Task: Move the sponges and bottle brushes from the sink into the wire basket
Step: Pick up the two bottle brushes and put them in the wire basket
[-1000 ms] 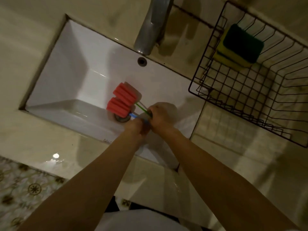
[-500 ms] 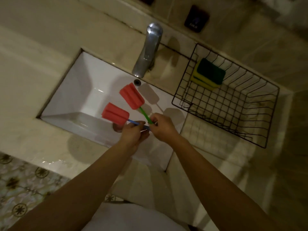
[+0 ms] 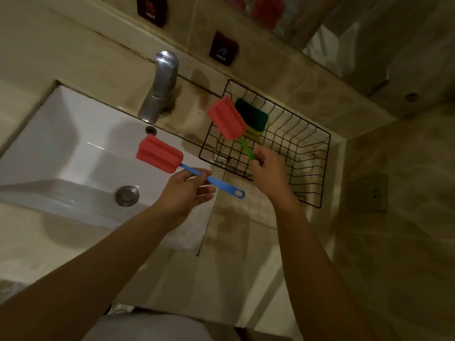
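Head view: 2 bottle brushes with ribbed red foam heads on thin plastic handles. The left hand (image 3: 187, 190) pinches the blue-handled brush (image 3: 160, 157) above the glossy white sink (image 3: 61, 134); the right hand (image 3: 267, 168) is closed around the green-handled brush (image 3: 227, 118), raised over the near-left corner of the black wire basket (image 3: 307, 153). 1 green-and-yellow sponge (image 3: 253, 118) lies in the basket's far-left corner. 1 steel tap (image 3: 160, 87) stands behind the sink.

Wire basket (image 3: 307, 143) open on top — only a sponge (image 3: 253, 116) fills its far corner; faucet (image 3: 160, 87) stands left
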### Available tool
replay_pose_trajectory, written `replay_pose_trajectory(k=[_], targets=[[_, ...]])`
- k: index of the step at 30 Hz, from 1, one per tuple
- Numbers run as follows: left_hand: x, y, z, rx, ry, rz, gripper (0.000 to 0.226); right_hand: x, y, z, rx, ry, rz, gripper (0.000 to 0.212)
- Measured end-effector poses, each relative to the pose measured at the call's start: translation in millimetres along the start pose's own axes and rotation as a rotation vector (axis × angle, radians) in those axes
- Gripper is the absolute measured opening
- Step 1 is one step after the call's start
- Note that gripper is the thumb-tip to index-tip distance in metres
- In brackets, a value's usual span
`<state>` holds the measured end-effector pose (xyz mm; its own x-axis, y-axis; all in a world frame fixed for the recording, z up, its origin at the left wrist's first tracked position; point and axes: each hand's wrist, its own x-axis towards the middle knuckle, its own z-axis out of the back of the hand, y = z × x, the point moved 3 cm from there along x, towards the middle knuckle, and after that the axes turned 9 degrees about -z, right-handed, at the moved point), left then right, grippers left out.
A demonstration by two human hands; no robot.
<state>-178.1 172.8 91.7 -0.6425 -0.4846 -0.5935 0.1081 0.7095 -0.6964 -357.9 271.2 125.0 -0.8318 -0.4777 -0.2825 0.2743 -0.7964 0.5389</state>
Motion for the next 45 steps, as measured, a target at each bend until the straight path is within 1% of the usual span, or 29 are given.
replay_pose_trajectory(k=[4, 7, 11, 15, 17, 19, 24, 26, 27, 28, 29, 30, 32, 33, 34, 36, 39, 40, 42, 45], targets=[[3, -3, -18, 0.015, 0.043, 0.016, 0.017, 25, -39, 13, -0.133, -0.038, -0.110, 0.014], [5, -4, -24, 0.031, 0.044, 0.035, 0.020, 43, -65, 12, -0.241, -0.001, -0.177, 0.012], [8, -2, -22, 0.044, 0.016, 0.034, 0.018, 68, -89, 3, -0.271, 0.058, -0.254, 0.024], [10, 5, -18, 0.080, -0.017, 0.062, 0.021, 91, -85, -12, -0.291, 0.122, -0.262, 0.025], [9, 8, -18, 0.087, -0.024, 0.075, 0.021, 99, -79, -18, -0.250, 0.107, -0.220, 0.030], [9, 11, -20, 0.086, -0.032, 0.079, 0.018, 102, -75, -22, -0.190, 0.073, -0.187, 0.031], [10, 17, -32, 0.105, -0.018, 0.102, 0.014, 94, -64, -12, -0.117, -0.120, -0.151, 0.016], [11, 16, -41, 0.112, 0.002, 0.094, 0.012, 84, -51, 0, -0.004, -0.188, -0.118, 0.014], [11, 16, -43, 0.117, 0.016, 0.088, 0.013, 76, -42, 5, 0.103, -0.177, -0.110, 0.011], [12, 16, -46, 0.126, 0.034, 0.080, 0.015, 67, -34, 9, 0.218, -0.112, -0.116, 0.009], [13, 16, -49, 0.139, 0.054, 0.071, 0.018, 57, -25, 12, 0.300, 0.012, -0.118, 0.008], [14, 15, -53, 0.161, 0.077, 0.061, 0.021, 47, -16, 13, 0.316, 0.182, -0.107, 0.007], [16, 14, -61, 0.222, 0.124, 0.037, 0.025, 25, 0, 11, 0.189, 0.528, -0.045, 0.007], [17, 13, -65, 0.248, 0.146, 0.023, 0.025, 16, 5, 8, 0.108, 0.649, -0.004, 0.008], [19, 13, -69, 0.270, 0.168, 0.008, 0.023, 10, 9, 5, 0.034, 0.704, 0.032, 0.009], [21, 12, -75, 0.313, 0.210, -0.021, 0.022, 8, 11, 3, -0.024, 0.673, 0.060, 0.011], [24, 12, -80, 0.357, 0.226, -0.032, 0.018, 12, 11, 13, 0.053, 0.564, 0.071, 0.007], [25, 11, -80, 0.363, 0.219, -0.027, 0.017, 17, 11, 19, 0.088, 0.505, 0.071, 0.007], [28, 9, -77, 0.352, 0.176, -0.003, 0.018, 30, 8, 30, 0.086, 0.374, 0.073, 0.010], [33, 4, -65, 0.320, 0.069, 0.022, 0.014, 51, -1, 35, -0.030, 0.254, 0.076, 0.014]])
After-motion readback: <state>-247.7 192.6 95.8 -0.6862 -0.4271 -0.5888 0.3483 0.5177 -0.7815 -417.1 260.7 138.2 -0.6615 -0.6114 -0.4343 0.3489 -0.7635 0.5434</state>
